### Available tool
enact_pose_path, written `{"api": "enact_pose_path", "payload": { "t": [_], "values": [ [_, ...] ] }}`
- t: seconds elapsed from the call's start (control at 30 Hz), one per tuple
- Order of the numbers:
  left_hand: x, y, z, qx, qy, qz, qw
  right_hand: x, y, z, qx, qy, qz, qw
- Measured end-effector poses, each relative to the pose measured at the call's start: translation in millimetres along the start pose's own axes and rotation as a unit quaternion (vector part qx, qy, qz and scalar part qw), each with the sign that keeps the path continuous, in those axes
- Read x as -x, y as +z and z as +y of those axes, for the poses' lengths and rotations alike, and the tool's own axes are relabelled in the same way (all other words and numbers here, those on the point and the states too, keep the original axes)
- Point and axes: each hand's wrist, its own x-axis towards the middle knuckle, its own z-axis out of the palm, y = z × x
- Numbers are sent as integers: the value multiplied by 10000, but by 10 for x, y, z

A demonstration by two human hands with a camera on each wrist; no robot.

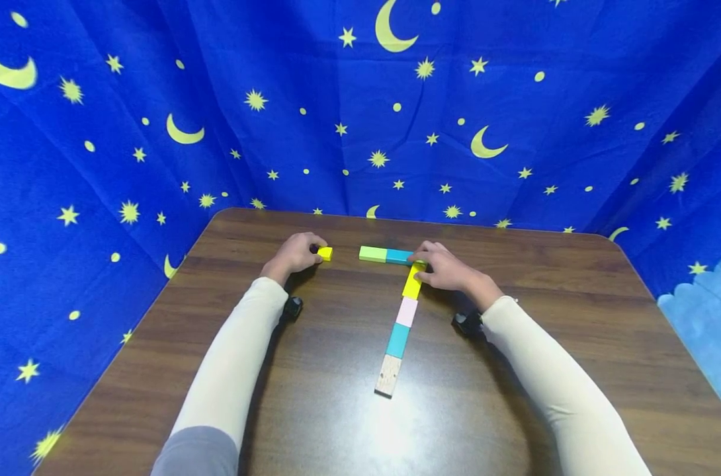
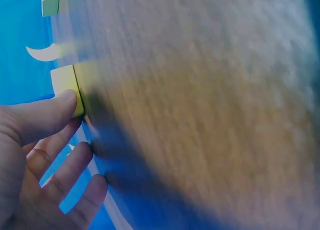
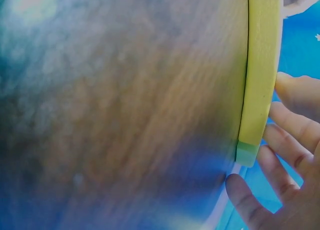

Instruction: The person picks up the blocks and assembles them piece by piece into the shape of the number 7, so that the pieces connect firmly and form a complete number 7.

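In the head view, my left hand [image 1: 297, 252] pinches a small yellow block [image 1: 325, 253] near the back of the table. The left wrist view shows the thumb on this block's face, the other fingers spread below. My right hand [image 1: 446, 266] rests at the corner of a line of blocks, its fingertips along the top edge of a second yellow block [image 1: 413, 283]. A green block [image 3: 247, 154] adjoins that yellow one, mostly hidden by the hand in the head view. Left of the corner lie a blue block [image 1: 399, 256] and a light green block [image 1: 372, 254].
From the corner toward me run a pink block [image 1: 407, 312], a teal block [image 1: 398, 340] and a bare wood block [image 1: 387, 376], end to end on the brown wooden table [image 1: 313, 396]. A blue curtain [image 1: 313, 79] with yellow moons and stars hangs behind the table.
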Motion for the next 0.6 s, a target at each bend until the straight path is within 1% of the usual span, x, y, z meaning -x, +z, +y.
{"api": "enact_pose_path", "payload": {
  "t": [0.07, 0.13, 0.43, 0.6],
  "values": [
    [-4, 1, 18, 1, 1, -18, 10000, -5, 3, 4, 13, 18, -33, 10000],
    [-19, 18, 50, -27, 81, 4, 10000, -8, 7, 8, 39, 24, -40, 10000],
    [-119, 182, 263, 77, 256, 17, 9996, -12, 10, -8, 7, 26, -26, 10000],
    [-154, 222, 346, 83, 344, 158, 9993, -11, 9, -8, 104, 36, -7, 9999]
  ]
}}
